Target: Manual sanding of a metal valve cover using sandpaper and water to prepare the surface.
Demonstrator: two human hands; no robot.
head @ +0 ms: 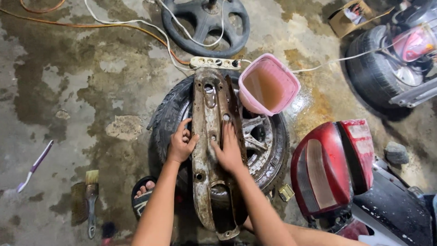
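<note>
Long, rusty, grime-caked metal cover plate (pixel 210 150) lying lengthwise across a black tyre with a silver alloy rim (pixel 261 136) on the wet concrete floor (pixel 68 91). Left hand (pixel 181 145) clamped on the plate's left edge, fingers curled over it. Right hand (pixel 229 152) spread flat on the plate's face, fingers apart, gripping nothing. Just beyond the right hand, a pink square plastic tub of brown liquid (pixel 268 84). Far left of the left hand, a paintbrush (pixel 91 200) and a toothbrush (pixel 35 165), untouched. Judging by the dirt still coating most of the plate, cleaning seemingly early, much left.
</note>
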